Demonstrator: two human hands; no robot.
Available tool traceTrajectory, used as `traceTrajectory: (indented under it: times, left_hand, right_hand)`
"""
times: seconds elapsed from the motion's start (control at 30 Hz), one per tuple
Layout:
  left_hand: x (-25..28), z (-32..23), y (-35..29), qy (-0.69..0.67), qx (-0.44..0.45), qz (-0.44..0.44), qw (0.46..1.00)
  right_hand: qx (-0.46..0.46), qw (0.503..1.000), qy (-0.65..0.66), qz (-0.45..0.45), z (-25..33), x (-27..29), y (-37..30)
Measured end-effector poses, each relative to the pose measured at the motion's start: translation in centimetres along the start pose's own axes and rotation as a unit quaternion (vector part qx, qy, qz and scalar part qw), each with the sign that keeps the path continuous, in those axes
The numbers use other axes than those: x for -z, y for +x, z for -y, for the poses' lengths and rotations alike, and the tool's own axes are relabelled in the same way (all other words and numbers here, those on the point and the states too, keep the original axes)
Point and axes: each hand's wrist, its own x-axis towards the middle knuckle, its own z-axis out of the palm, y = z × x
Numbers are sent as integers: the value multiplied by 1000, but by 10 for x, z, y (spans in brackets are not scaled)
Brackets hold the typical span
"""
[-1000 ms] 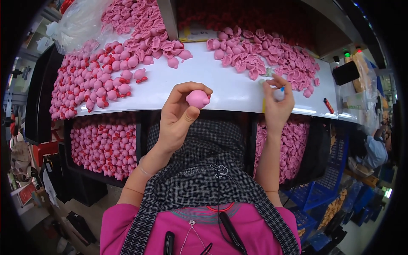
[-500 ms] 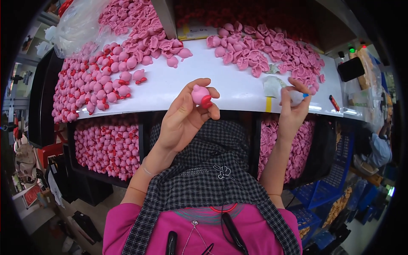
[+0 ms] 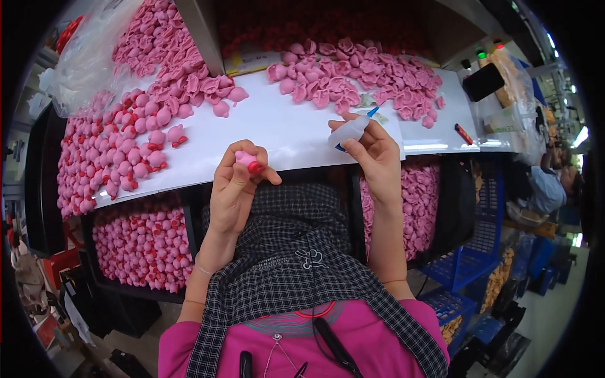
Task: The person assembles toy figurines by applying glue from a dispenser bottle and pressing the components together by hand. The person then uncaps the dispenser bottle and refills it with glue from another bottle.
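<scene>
My left hand (image 3: pixel 234 189) is closed on a small pink toy figure (image 3: pixel 247 160) with a red part at its lower end. Fingers of my right hand (image 3: pixel 373 154) wrap round a small translucent squeeze bottle (image 3: pixel 350 130), its blue nozzle pointing up and right. Both hands are above the front edge of the white table (image 3: pixel 283 135), apart from each other. To the left spreads a heap of round pink figures with red parts (image 3: pixel 120 145). Behind the bottle lies a pile of pink hollow shell pieces (image 3: pixel 340 91).
Below the table, a left bin holds pink and red figures (image 3: pixel 142 246) and a right bin holds pink shells (image 3: pixel 409 208). A clear plastic bag (image 3: pixel 94 63) lies at the far left. A red lighter-like object (image 3: pixel 463 134) and a black phone-like slab (image 3: pixel 483 82) are at the right.
My right hand has come leftward with the squeeze bottle, now tilted nozzle-up and nearer my left hand. My left hand still holds the toy figure. The whole view has shifted.
</scene>
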Motion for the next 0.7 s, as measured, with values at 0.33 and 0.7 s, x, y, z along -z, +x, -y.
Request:
traceTrajectory:
  times: [0.33,0.7]
  left_hand:
    - [0,-34,15,227,-74,-98,966]
    - [38,-56,11,439,-88,-119,886]
  right_hand:
    - [107,973,-158,-127,22,48,25]
    - [184,883,-320,-290,-40,99,8]
